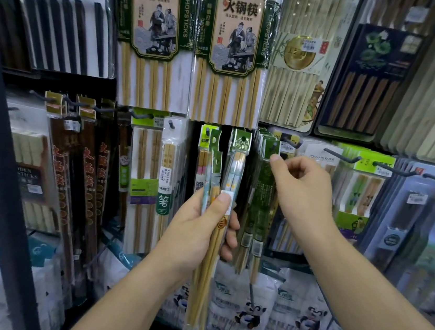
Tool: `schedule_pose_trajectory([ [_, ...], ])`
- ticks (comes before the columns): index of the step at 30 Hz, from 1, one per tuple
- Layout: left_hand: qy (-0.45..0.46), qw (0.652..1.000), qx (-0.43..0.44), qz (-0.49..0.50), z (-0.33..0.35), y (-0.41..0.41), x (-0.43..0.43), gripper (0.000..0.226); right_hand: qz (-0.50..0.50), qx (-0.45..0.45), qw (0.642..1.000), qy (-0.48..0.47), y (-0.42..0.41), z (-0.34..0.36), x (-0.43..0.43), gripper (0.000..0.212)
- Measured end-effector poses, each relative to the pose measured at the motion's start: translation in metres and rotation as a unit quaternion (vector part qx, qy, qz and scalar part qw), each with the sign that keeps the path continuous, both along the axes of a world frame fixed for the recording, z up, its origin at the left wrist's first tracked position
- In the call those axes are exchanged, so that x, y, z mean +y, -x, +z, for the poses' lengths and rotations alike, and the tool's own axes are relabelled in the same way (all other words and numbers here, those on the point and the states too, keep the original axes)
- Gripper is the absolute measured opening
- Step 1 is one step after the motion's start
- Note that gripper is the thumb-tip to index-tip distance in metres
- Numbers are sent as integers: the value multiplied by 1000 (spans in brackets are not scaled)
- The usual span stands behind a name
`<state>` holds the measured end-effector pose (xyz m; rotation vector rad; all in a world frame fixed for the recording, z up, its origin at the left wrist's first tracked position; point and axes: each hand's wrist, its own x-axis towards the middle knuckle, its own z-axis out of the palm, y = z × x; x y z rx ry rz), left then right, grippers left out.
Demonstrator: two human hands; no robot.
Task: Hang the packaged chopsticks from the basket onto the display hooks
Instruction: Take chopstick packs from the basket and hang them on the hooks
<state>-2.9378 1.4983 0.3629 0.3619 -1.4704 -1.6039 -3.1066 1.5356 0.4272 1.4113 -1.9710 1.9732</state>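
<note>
My left hand (203,226) grips a small bunch of packaged chopsticks (234,167) upright in front of the display; their green header cards stand above my fingers. My right hand (300,191) is raised to the right of them. Its thumb and forefinger pinch the top of a green chopstick pack (261,197) that hangs with others of its kind on a display hook (273,144). The hook's tip is largely hidden behind the pack's header. No basket is in view.
Large hotpot chopstick packs (155,34) hang above. Bare grey hook tips (340,156) stick out to the right, more (140,114) to the left. A dark post (3,138) runs down the left side. Panda-printed bags (250,314) sit on the shelf below.
</note>
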Motion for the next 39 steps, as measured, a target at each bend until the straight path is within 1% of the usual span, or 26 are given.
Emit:
schedule_pose_trajectory([
  [3, 8, 1000, -3, -5, 0, 1, 1, 44, -2, -8, 1000, 22, -6, -3, 8, 28],
  [5, 12, 1000, -8, -11, 0, 2, 1, 45, 50, -15, 998, 32, -14, -4, 13, 27],
  [7, 13, 1000, -14, -17, 1, 3, 2, 42, 119, -21, 992, 38, -22, -3, 17, 28],
  [9, 14, 999, -17, -25, 0, 4, 4, 37, 158, -16, 987, 39, -28, -3, 19, 26],
  [12, 0, 999, -14, -35, 0, 5, 5, 36, 173, -37, 983, 43, -31, -4, 17, 22],
  [15, -12, 999, -11, -49, -1, 5, 5, 42, 189, -79, 978, 46, -31, -4, 15, 26],
  [16, -16, 998, -13, -53, -2, 5, 4, 40, 191, -86, 977, 47, -32, -3, 14, 28],
  [19, -16, 999, -31, -37, -3, 3, 1, 25, 168, -96, 980, 49, -28, 2, 10, 34],
  [23, -7, 999, -38, 18, -4, 1, -7, 27, 128, -78, 988, 38, -16, 10, 3, 36],
  [26, 22, 997, -67, 38, -4, 0, -7, 27, 104, -55, 993, 32, -10, 8, -1, 37],
  [30, 8, 998, -58, 15, -1, 0, -4, 25, 83, -47, 995, 38, -7, 6, -3, 37],
  [34, -17, 999, -40, 7, 1, 1, -2, 42, 73, -35, 996, 39, -6, 5, -5, 36],
  [37, -54, 998, -12, -1, 0, 1, -5, 36, 68, -39, 996, 41, -5, 6, -5, 37],
  [39, -63, 998, -4, -6, -1, 0, -7, 31, 63, -39, 996, 45, -4, 5, -6, 38],
])
